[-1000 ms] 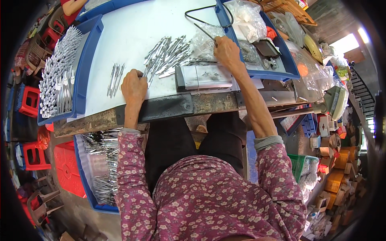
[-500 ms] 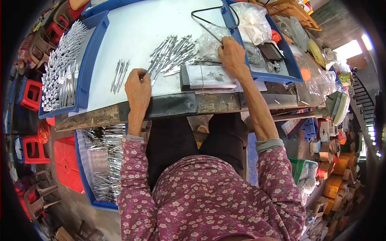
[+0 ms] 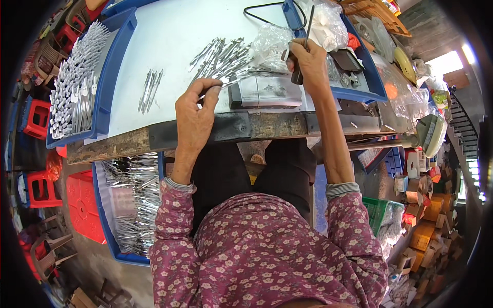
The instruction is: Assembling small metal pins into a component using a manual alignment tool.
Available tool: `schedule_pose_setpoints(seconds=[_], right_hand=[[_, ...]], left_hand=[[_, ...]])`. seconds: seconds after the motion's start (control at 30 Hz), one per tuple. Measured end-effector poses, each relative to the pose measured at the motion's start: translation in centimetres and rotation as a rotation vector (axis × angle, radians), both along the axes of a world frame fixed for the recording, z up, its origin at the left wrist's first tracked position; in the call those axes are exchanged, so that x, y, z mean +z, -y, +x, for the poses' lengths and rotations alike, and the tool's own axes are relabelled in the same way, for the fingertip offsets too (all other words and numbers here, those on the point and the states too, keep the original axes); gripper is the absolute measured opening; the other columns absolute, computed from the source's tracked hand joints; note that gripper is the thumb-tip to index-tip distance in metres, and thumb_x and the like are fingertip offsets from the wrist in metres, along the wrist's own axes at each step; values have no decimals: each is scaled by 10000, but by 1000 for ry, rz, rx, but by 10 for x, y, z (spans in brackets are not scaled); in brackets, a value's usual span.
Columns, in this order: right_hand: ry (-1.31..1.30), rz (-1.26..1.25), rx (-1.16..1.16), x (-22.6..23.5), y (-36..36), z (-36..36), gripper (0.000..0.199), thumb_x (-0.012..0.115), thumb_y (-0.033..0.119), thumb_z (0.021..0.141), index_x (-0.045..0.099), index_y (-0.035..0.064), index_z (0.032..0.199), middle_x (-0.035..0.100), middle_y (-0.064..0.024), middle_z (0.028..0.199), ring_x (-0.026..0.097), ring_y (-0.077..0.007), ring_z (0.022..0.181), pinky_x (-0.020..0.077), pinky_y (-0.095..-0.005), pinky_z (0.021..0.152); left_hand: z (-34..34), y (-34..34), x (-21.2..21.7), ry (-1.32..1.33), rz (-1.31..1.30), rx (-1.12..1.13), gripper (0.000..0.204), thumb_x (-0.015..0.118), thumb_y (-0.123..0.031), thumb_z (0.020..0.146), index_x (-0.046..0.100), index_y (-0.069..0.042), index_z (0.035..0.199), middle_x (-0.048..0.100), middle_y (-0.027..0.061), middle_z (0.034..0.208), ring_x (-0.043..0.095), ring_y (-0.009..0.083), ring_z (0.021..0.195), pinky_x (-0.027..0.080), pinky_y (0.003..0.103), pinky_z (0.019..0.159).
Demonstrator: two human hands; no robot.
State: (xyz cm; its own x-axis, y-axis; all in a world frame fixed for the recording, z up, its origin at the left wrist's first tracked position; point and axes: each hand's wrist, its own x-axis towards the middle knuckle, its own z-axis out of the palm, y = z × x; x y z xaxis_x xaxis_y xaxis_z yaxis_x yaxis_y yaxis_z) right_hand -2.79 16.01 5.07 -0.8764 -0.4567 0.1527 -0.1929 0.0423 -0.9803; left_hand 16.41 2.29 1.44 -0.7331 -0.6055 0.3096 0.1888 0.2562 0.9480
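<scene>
My left hand pinches one end of a slim silvery metal strip over the near part of the white tabletop. My right hand is closed round a slender dark tool; its thin shaft points up and away, and a thicker dark end shows below the fingers. The tool's kind cannot be made out. Beyond my left hand lies a loose pile of silvery metal strips, with a smaller group of strips to its left. Between my hands sits a dark-edged block with a pale, smudged top.
A blue tray of upright metal pieces stands at the left. Another blue tray at the right holds plastic bags and small parts. Crumpled clear plastic and a black loop lie farther back. A blue bin of strips is below the table.
My left hand has lifted and moved right, now with a strip extending from its fingers. My right hand has moved slightly right and farther away, and the tool has swung more upright.
</scene>
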Motion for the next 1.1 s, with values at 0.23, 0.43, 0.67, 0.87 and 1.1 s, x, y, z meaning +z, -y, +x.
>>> schedule_pose_setpoints(seconds=[0.23,0.43,0.67,0.87,1.1], right_hand=[[-32,2,307,14,-18,26,315,633,51,702,585,-28,1003,536,-3,642,476,-63,550,387,-208,516],[-347,192,406,17,-30,64,262,588,44,802,601,49,1064,469,49,630,406,-8,565,330,-181,490],[-881,248,467,16,-39,78,332,563,-29,755,523,58,1073,580,-134,869,588,-321,752,460,-363,614],[-999,351,490,16,-46,83,248,590,-16,714,530,66,940,539,-95,797,571,-290,702,445,-359,574],[-1185,326,460,14,-46,85,203,594,-1,671,546,57,858,482,-63,738,544,-246,686,446,-328,576]], left_hand=[[-3,-8,2,15,-68,-111,96,600,-55,824,617,7,895,622,43,737,566,82,663,440,206,598],[0,-16,6,67,-13,-256,195,622,-43,803,574,3,986,648,75,768,624,101,728,467,229,624],[0,-20,0,44,105,-418,269,623,-11,790,534,-13,1044,661,90,817,629,117,747,471,237,647],[-1,-21,3,-3,66,-466,343,630,18,773,504,-38,1086,661,92,818,617,120,773,465,239,669],[1,-22,8,16,-9,-464,363,622,17,779,490,-42,1112,661,93,849,618,127,790,472,231,681]])
